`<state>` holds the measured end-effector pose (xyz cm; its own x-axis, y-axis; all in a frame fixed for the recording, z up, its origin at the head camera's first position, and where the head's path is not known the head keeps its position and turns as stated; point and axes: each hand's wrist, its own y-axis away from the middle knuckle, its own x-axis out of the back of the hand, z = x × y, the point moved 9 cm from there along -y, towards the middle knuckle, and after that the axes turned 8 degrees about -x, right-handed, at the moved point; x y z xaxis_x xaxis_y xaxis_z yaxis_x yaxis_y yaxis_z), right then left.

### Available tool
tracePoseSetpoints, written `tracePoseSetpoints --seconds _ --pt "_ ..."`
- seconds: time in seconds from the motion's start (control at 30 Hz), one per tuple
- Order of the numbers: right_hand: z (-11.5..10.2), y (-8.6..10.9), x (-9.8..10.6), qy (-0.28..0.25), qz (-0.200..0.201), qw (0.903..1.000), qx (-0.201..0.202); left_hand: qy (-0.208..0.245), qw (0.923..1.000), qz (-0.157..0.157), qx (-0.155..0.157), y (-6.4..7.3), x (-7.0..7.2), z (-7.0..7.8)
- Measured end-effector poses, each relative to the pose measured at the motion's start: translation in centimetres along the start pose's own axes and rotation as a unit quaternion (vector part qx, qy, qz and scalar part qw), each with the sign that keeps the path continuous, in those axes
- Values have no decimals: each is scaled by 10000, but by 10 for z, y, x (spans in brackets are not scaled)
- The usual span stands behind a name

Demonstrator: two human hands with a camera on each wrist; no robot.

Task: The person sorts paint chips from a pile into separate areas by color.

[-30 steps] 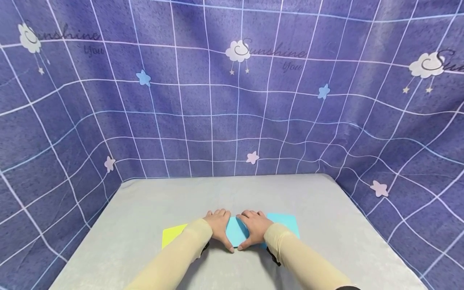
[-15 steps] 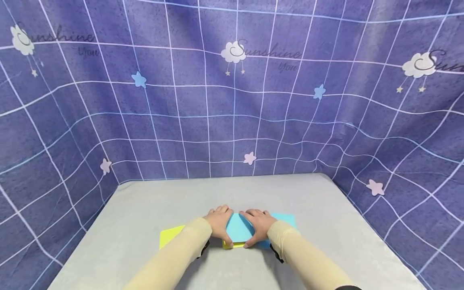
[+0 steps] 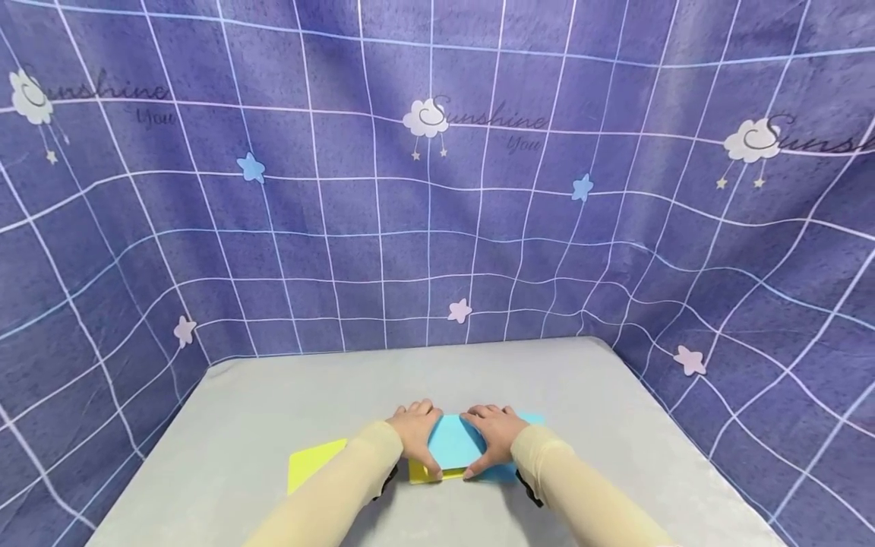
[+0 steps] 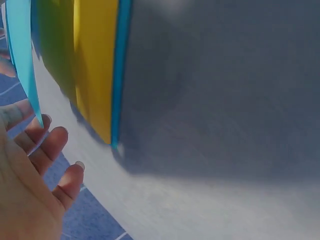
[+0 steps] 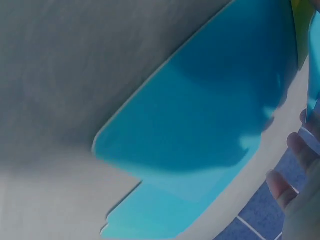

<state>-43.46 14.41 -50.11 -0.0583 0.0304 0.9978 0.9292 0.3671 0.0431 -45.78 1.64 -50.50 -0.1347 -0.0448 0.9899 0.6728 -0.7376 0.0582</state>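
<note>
A light blue sheet (image 3: 454,442) is held between both hands, thumbs at its near edge and fingers toward its far edge. My left hand (image 3: 417,437) grips its left side, my right hand (image 3: 497,433) its right side. Seen from the left wrist, the held sheet stands off the table above a yellow sheet (image 4: 95,65), which has a blue edge along its side. Part of this yellow shows under the front of the held sheet in the head view. Blue sheets (image 5: 200,100) lie overlapped beneath my right hand, shaded in the right wrist view.
Another yellow sheet (image 3: 314,462) lies left of the hands, partly hidden by the left sleeve. The pieces rest on a pale grey tabletop (image 3: 273,395). A purple-blue gridded curtain (image 3: 383,190) surrounds the table at the back and sides.
The hands have spread a little apart, the right one shifting rightward relative to the left. Yellow has come into sight under the held sheet's front edge. The head view has tilted slightly.
</note>
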Motion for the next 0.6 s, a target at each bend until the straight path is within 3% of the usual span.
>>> tracePoseSetpoints --seconds 0.27,0.6 --pt "11 7 -4 86 -1 9999 -78 -79 9999 37 -106 -7 0 10" --pt "31 21 0 -210 -28 9995 -221 -231 9997 18 -115 -19 8 31"
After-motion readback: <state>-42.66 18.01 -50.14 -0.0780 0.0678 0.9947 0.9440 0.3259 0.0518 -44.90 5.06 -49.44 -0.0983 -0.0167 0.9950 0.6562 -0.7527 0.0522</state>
